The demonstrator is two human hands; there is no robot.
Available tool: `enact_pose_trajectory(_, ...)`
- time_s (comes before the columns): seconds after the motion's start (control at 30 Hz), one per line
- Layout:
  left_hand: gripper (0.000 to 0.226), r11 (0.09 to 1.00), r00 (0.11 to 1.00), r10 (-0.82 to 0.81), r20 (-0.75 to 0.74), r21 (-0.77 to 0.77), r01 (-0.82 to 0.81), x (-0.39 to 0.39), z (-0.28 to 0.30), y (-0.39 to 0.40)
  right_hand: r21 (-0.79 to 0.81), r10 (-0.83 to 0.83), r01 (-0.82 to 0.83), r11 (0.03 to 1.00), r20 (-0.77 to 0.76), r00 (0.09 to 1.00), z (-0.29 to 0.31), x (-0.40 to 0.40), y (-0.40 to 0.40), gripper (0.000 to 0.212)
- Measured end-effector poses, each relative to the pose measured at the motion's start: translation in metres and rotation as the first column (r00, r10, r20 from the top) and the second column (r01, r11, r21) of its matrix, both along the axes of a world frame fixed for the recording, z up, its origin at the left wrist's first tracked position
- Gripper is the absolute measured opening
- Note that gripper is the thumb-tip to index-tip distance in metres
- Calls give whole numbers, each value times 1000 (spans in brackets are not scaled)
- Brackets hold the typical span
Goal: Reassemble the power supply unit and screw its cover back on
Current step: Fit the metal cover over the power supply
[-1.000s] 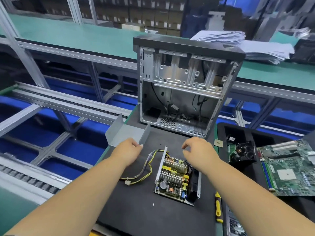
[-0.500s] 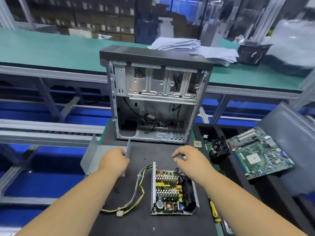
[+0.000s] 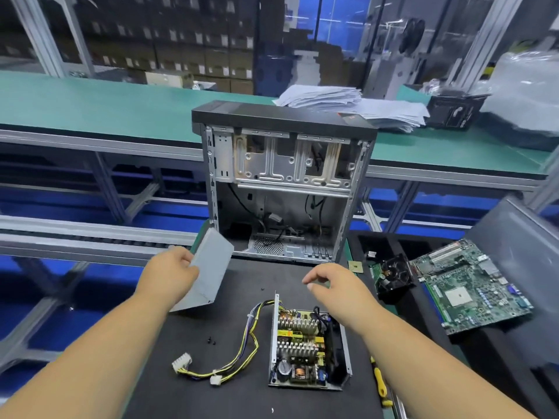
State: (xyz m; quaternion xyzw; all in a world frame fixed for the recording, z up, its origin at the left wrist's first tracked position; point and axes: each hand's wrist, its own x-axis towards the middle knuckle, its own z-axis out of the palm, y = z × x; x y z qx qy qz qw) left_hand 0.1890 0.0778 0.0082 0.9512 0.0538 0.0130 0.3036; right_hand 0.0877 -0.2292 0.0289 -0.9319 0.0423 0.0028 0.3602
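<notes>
A: Left hand (image 3: 169, 275) first, what's it doing?
B: It's gripping the grey metal cover (image 3: 208, 269) by its left edge, fingers curling round it. The cover is being held tilted, off the black mat (image 3: 230, 397), just in front of the open computer case (image 3: 284, 182).
A: Right hand (image 3: 335, 285)?
B: It's hovering over the mat with the fingers loosely curled, holding nothing. The fingertips are pointing left, toward the cover, but a gap is showing between them.
A: And the power supply unit (image 3: 308, 349)?
B: It's lying open on the mat, below the right hand, circuit board and heat sinks facing up. Its cable bundle (image 3: 242, 349) is trailing off to the left, yellow and black wires ending in white connectors (image 3: 182, 361).
A: Any screws?
B: Small dark screws (image 3: 211, 341) are sitting on the mat left of the cables, and one more speck (image 3: 262, 288) is lying farther up; too small to tell what that one is.
A: Moving outward?
B: A yellow-handled screwdriver (image 3: 379, 382) is lying at the mat's right edge. Right of that, a black fan (image 3: 393, 276) and a green motherboard (image 3: 472, 288) are resting on a dark tray (image 3: 490, 358). Behind the case, a stack of papers (image 3: 351, 107) is sitting on the green bench (image 3: 90, 107).
</notes>
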Motion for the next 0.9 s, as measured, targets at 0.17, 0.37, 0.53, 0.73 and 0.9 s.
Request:
enact_pose_trajectory(0.17, 11, 868, 999, -42, -27, -495, 23, -16, 23, -5, 110, 0, 2, 994, -14, 1000, 7, -3, -2, 22)
enact_pose_trajectory(0.37, 28, 322, 987, -104, -121, -943, -81, -42, 51, -33, 462, -92, 127, 878, -98, 991, 18, -4, -3, 14)
enact_pose_trajectory(0.53, 32, 49, 980, -130, -150, -988, -145, -56, 59, -52, 712, -16, 137, 689, -174, 985, 30, -9, -3, 19)
enact_pose_trajectory(0.73, 35, -20, 979, -135, -151, -988, -155, -64, 64, -66, 786, 55, 79, 614, -142, 988, 40, -20, -9, 30)
enact_pose_trajectory(0.9, 30, 17, 981, -136, -139, -990, -138, -67, 71, -76, 537, 17, 43, 842, -107, 994, 46, -28, -21, 63)
